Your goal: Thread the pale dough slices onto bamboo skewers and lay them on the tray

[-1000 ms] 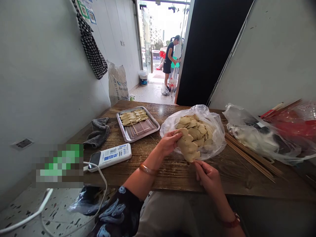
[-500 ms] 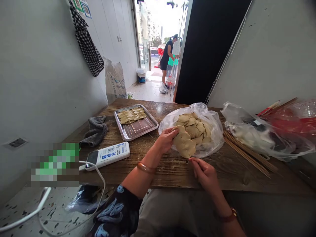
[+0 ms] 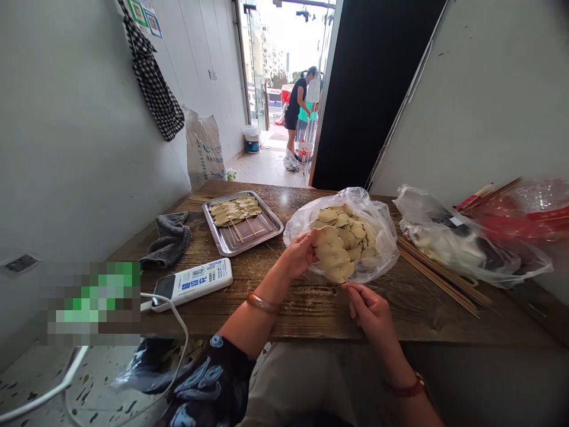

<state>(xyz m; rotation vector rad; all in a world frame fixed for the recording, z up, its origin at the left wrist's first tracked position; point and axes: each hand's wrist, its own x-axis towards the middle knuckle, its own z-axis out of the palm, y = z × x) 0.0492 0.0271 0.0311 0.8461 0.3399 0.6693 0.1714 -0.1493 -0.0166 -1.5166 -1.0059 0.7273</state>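
Several thin, round, pale tan slices [image 3: 334, 256] overlap on a thin wooden skewer [image 3: 346, 281]. My left hand [image 3: 301, 255] is closed on the upper left edge of these slices. With pinched fingers, my right hand [image 3: 367, 307] grips the skewer's lower end, just under the lowest slice. Right behind them lies an opened clear plastic bag [image 3: 383, 252] with a heap of loose slices [image 3: 355, 228]. On the metal tray [image 3: 267, 236] at the left, finished-looking skewers of slices [image 3: 235, 210] lie side by side.
Bare wooden skewers [image 3: 440, 276] lie right of the bag, beside more plastic bags [image 3: 471, 237]. At the left are a grey cloth [image 3: 171, 240] and a white power bank [image 3: 200, 281] with a cable. A person [image 3: 296, 110] bends near the doorway.
The slices on the skewer have tilted slightly and show more of their faces. Both hands keep their grip. The view has shifted a little.
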